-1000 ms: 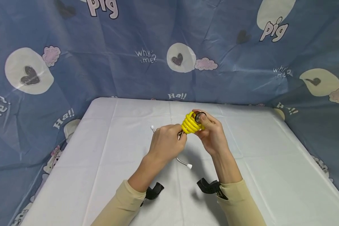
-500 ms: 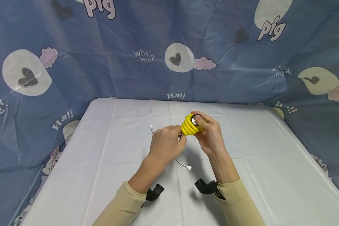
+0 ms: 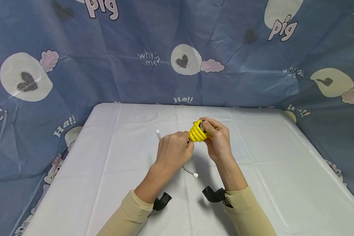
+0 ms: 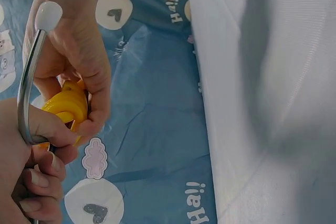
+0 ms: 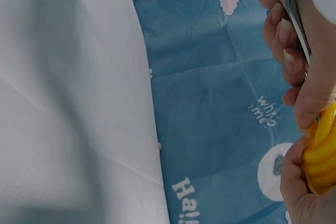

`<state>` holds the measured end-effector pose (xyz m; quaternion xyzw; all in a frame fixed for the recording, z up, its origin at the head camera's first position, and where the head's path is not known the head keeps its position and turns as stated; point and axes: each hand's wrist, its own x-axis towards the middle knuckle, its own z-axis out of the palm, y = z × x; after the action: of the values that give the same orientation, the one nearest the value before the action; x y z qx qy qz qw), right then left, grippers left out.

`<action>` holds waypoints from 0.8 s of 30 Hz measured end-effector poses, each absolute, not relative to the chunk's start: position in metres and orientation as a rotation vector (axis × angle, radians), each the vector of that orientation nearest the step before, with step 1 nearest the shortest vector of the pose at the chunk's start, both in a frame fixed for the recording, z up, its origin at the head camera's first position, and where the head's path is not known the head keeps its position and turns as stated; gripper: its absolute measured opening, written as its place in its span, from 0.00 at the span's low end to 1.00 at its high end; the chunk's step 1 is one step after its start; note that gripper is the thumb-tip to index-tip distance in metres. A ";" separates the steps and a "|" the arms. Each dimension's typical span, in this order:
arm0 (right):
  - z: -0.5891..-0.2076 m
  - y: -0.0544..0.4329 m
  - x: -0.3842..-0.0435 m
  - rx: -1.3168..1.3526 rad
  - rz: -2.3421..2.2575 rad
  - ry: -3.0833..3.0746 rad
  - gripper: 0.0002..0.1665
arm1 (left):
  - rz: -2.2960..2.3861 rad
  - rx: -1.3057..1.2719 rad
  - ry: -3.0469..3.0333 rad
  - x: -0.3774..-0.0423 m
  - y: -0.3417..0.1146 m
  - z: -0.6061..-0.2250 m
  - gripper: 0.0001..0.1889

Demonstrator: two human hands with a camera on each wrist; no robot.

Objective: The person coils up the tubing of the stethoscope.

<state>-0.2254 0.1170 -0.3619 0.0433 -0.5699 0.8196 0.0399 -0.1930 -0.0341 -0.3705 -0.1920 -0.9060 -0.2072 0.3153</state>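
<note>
A stethoscope is held up above the table between both hands. Its yellow tubing (image 3: 197,133) is wound into a tight coil. My right hand (image 3: 220,142) grips that coil, with the thumb pressing the round metal chest piece (image 3: 202,126) against it. My left hand (image 3: 174,149) is curled round the metal ear tubes (image 4: 25,85) right beside the coil. One white ear tip (image 3: 157,131) sticks out beyond the left hand, and the other ear tip (image 3: 195,175) points toward the near side. The far side of the coil is hidden by the right hand's fingers.
A white cloth covers the table (image 3: 129,137). Behind it hangs a blue printed curtain (image 3: 127,78), which also runs along both sides. A black wrist mount (image 3: 162,201) sits at the left cuff, and another black mount (image 3: 213,194) at the right.
The right hand has shifted slightly left and downward, and the chest piece under its thumb has come down against the coil. The left hand's grip on the ear tubes looks the same.
</note>
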 end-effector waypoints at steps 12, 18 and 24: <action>-0.365 0.114 -0.228 0.126 2.470 -1.730 0.10 | -0.454 -0.533 -2.334 -0.193 -0.032 -0.375 0.15; -0.362 0.124 -0.229 0.290 2.370 -1.916 0.14 | -0.464 -0.527 -2.288 -0.195 -0.033 -0.375 0.16; -0.361 0.132 -0.230 0.351 2.496 -1.951 0.18 | -0.436 -0.561 -2.255 -0.196 -0.035 -0.375 0.17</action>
<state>-0.2300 0.1318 -0.3609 0.1101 -0.6119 0.7829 -0.0229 -0.1961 -0.0350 -0.3748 -0.2197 -0.8826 -0.1707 0.3789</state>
